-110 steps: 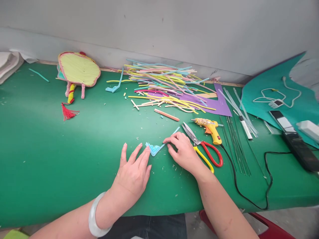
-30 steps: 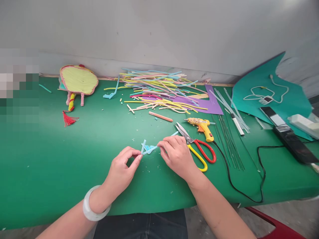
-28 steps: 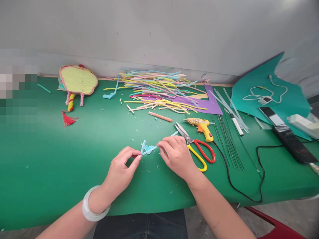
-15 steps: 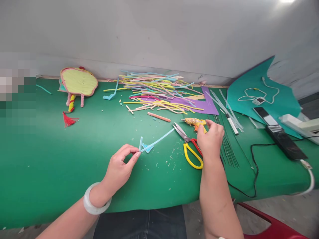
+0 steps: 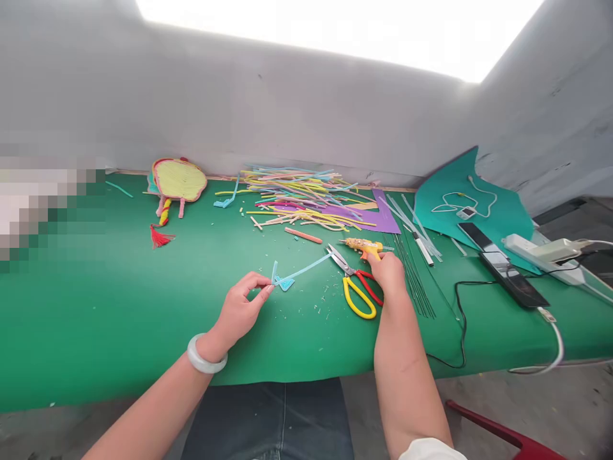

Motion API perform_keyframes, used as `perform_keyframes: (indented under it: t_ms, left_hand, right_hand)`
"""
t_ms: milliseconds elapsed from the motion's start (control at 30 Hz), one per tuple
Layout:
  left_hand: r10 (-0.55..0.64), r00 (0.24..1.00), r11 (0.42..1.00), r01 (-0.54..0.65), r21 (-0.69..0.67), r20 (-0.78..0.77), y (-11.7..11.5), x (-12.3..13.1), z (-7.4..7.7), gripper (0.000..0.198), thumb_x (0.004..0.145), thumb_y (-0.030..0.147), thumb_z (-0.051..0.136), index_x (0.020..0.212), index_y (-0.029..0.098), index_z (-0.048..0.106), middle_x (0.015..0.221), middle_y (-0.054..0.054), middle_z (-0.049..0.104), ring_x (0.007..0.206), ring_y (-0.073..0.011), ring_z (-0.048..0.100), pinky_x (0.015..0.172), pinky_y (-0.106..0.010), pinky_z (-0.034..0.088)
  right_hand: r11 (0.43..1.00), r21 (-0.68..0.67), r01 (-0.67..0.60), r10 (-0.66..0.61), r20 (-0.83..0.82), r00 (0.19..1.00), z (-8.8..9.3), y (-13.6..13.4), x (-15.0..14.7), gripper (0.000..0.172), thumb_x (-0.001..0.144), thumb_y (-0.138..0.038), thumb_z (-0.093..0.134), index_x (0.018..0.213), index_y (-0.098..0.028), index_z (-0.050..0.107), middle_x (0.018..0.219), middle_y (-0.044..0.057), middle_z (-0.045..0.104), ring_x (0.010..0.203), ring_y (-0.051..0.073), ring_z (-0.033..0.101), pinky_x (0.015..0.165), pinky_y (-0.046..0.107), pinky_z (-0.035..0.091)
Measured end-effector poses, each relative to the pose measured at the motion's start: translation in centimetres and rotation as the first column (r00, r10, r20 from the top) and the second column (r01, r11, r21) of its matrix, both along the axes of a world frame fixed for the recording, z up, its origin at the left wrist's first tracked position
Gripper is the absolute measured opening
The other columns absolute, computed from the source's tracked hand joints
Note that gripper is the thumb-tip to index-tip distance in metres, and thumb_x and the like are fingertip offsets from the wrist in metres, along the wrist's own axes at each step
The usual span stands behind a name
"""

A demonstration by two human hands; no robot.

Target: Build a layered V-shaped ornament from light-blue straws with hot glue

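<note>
My left hand (image 5: 246, 305), wearing a pale bangle, pinches a bent light-blue pipe cleaner (image 5: 306, 267) between thumb and fingertips. Its long end reaches toward the scissors. Just beyond the fingertips, a small folded light-blue piece (image 5: 286, 284) lies on the table. My right hand (image 5: 387, 273) is closed round the handle of a yellow hot glue gun (image 5: 361, 245), whose nozzle points left. A clear stick pokes out of the gun's back. Scissors (image 5: 354, 275) with one yellow and one red handle lie partly spread beside my right wrist.
Behind are a heap of coloured pipe cleaners (image 5: 297, 191), purple sheet (image 5: 385, 217) and fan-shaped craft (image 5: 179, 181) with red tassel. Right: thin green wires (image 5: 414, 281), white-and-black pen (image 5: 424, 249), teal sheet (image 5: 426, 204), phone (image 5: 502, 265), power strip (image 5: 550, 262) and black cord (image 5: 458, 326).
The view has tilted upward. My right hand has shifted lower and closer round the glue gun's handle. My left hand keeps its pinch on the pipe cleaner.
</note>
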State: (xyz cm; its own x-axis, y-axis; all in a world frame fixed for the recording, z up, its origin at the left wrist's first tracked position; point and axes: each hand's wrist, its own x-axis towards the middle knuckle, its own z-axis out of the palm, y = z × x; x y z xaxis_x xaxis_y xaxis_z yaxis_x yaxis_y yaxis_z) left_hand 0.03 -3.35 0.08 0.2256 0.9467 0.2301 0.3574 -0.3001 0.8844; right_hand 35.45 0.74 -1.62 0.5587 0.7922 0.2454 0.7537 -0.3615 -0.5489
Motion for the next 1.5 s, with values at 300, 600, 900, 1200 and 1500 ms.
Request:
perform_keyframes:
  t_ms: [300,600,900,1200,1500]
  left_hand:
    - [0.121,0.981,0.989,-0.107,-0.098,0.152,-3.8,-1.1,-0.4,0.019,0.087,0.037,0.062,0.081,0.020,0.065,0.083,-0.001,0.061,0.080,-0.0150,0.056,0.077,-0.027,0.046]
    - [0.150,0.924,0.966,-0.061,-0.249,0.353,-6.3,2.3,-1.2,0.022,0.083,0.040,0.067,0.080,0.019,0.067,0.082,-0.002,0.061,0.079,-0.0159,0.056,0.074,-0.028,0.048]
    - [0.131,0.916,0.970,-0.039,-0.242,0.379,-6.6,2.7,-2.2,0.021,0.085,0.041,0.066,0.081,0.020,0.067,0.082,-0.004,0.061,0.080,-0.0172,0.057,0.074,-0.030,0.048]
    - [0.117,0.905,0.974,-0.025,-0.225,0.408,-6.8,2.6,-2.6,0.018,0.086,0.038,0.067,0.083,0.020,0.069,0.085,-0.004,0.064,0.083,-0.0181,0.059,0.079,-0.032,0.049]
    - [0.085,0.902,0.982,-0.003,-0.190,0.423,-6.9,2.5,-2.5,0.014,0.086,0.034,0.067,0.083,0.021,0.070,0.085,-0.005,0.066,0.083,-0.0185,0.061,0.079,-0.033,0.049]
  right_hand:
    - [0.865,0.407,0.294,-0.241,-0.177,0.954,6.5,-7.1,-1.7,0.047,0.078,-0.054,0.064,0.107,-0.017,0.062,0.098,0.013,0.072,0.084,0.028,0.068,0.074,0.039,0.051]
    - [0.920,0.383,-0.084,0.384,-0.839,0.384,8.5,-16.2,-12.0,0.028,0.081,-0.047,0.068,0.085,-0.019,0.064,0.084,0.007,0.071,0.040,0.008,0.047,0.033,0.022,0.035]
    - [0.921,0.321,-0.221,0.354,-0.927,0.128,6.0,-18.5,-15.0,0.036,0.077,-0.054,0.073,0.093,-0.022,0.069,0.080,0.006,0.067,0.050,0.011,0.049,0.042,0.025,0.043]
    - [0.937,0.111,-0.331,0.235,-0.902,0.361,6.3,-18.2,-16.9,0.051,0.081,-0.069,0.058,0.086,-0.019,0.071,0.067,0.004,0.061,0.052,0.014,0.050,0.050,0.028,0.046]
    - [0.942,0.120,-0.315,0.214,-0.935,0.282,5.5,-17.4,-17.0,0.050,0.081,-0.067,0.061,0.082,-0.017,0.067,0.076,0.008,0.069,0.052,0.011,0.049,0.046,0.024,0.044]
